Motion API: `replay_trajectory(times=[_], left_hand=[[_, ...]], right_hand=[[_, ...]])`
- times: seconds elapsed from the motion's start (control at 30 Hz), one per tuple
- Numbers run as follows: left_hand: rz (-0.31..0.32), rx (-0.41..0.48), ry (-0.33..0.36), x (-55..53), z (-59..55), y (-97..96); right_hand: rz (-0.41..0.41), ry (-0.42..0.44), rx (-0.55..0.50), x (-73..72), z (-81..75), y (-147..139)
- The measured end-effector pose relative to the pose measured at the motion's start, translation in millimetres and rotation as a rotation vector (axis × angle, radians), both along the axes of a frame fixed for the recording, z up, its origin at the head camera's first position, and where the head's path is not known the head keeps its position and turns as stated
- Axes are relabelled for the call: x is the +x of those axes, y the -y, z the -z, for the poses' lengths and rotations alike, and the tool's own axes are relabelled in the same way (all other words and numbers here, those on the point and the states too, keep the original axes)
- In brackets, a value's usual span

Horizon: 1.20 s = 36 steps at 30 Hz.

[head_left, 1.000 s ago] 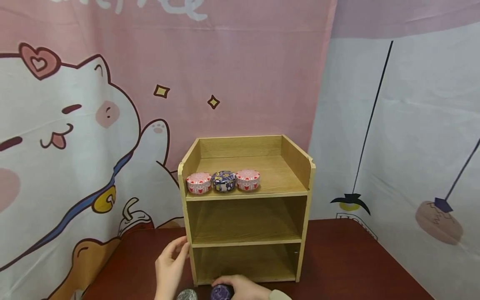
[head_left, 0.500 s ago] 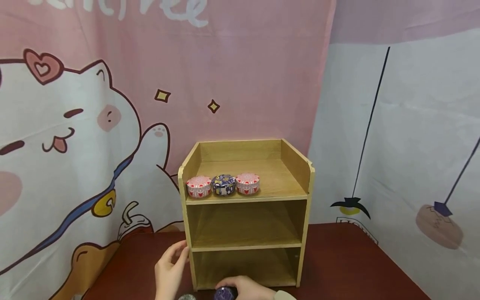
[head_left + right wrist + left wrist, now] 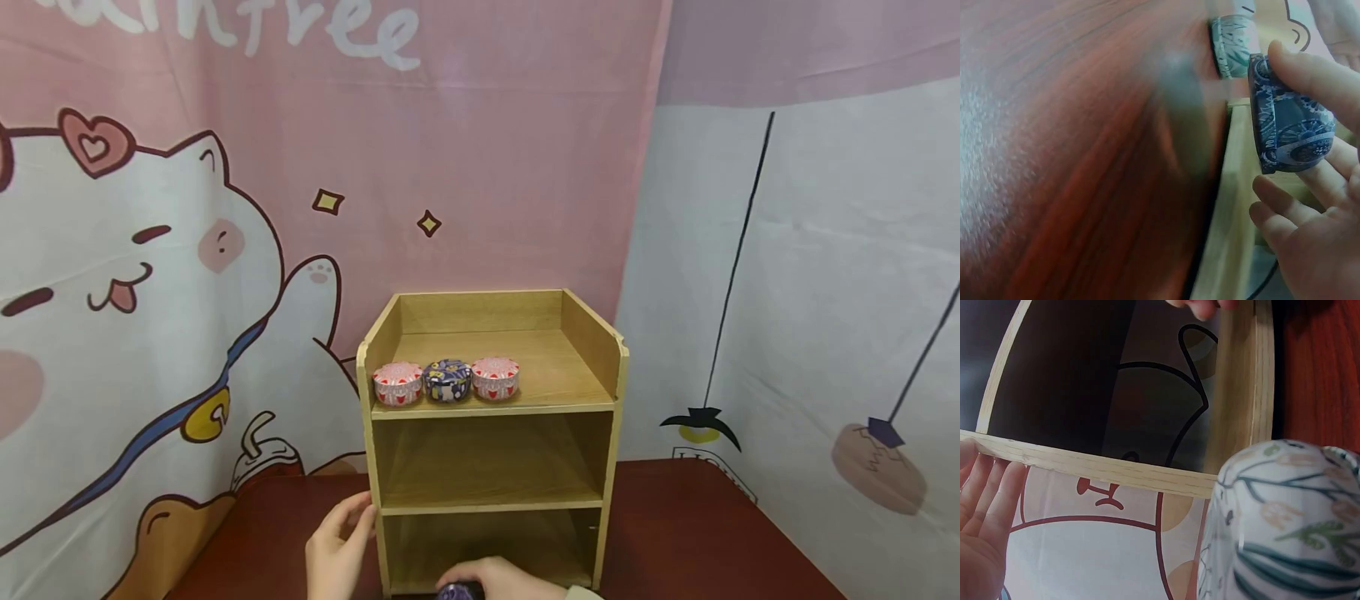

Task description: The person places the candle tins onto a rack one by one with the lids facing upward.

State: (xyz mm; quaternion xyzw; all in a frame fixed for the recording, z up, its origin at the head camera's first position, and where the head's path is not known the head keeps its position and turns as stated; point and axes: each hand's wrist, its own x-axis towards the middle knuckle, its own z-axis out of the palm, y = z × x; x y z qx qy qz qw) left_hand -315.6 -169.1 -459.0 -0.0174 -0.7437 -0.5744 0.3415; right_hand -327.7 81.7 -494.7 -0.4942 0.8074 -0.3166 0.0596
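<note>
My right hand (image 3: 504, 578) pinches a small round tin (image 3: 1297, 128), dark blue with a pale medallion pattern, between thumb and fingers. It is just in front of the lowest compartment of a wooden shelf unit (image 3: 491, 507); only the top of the tin shows in the head view. My left hand (image 3: 337, 542) touches the unit's left side panel with its fingertips, its fingers nearly straight in the left wrist view. Near that panel's front foot stands a white tin with leaves and flowers (image 3: 1291, 519), also visible beyond the held tin in the right wrist view.
On the top shelf, toward the left, sit two pink-and-red tins (image 3: 398, 384) (image 3: 495, 379) with a dark blue and yellow tin (image 3: 447, 381) between them. The unit stands on a dark red wooden table (image 3: 697, 533). A printed cloth (image 3: 525, 167) hangs behind.
The head view has tilted up, so the scene sits lower and the white tin has left it. My right hand has moved slightly right with the blue tin. My left hand stays at the panel.
</note>
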Motion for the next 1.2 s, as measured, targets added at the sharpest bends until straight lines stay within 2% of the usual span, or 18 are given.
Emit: replay_trajectory(times=[0.27, 0.5, 0.8, 0.97, 1.2], left_hand=[[0.005, -0.008, -0.016, -0.4, 0.5, 0.3], [0.009, -0.018, -0.004, 0.0, -0.1, 1.7], [0.024, -0.01, -0.034, -1.5, -1.0, 2.4], [0.022, -0.013, -0.044, -1.7, -0.8, 3.1], [0.002, -0.027, -0.028, -1.1, 1.0, 2.0]], right_hand=[[-0.005, 0.151, -0.045, 7.4, -22.5, -9.1], [0.004, 0.102, -0.045, 17.1, -40.9, -17.9], [0.012, 0.159, -0.069, 27.2, -62.1, -28.2], [0.025, 0.148, -0.043, 32.6, -68.2, -32.7], [0.018, 0.198, -0.058, 36.5, -71.5, -35.4]])
